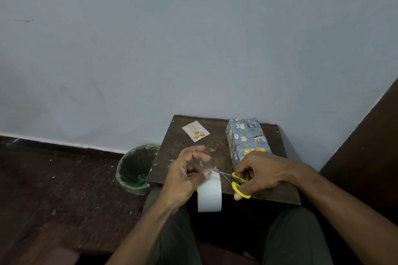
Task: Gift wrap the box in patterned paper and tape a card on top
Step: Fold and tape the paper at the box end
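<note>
The box [247, 140], wrapped in blue animal-patterned paper, lies on the right side of the small dark wooden table [172, 157]. A white card [195, 131] with orange print lies flat at the table's back left. My left hand [185, 174] pinches a strip of clear tape pulled from the roll of tape [210, 193], which hangs at the table's front edge. My right hand [258, 172] grips yellow-handled scissors [237, 180], their blades at the tape strip beside my left fingers.
A bin lined with a green bag [134, 170] stands on the dark floor left of the table. A pale blue wall rises right behind the table. A dark wooden panel [370, 146] stands at the right. My knees are under the table's front edge.
</note>
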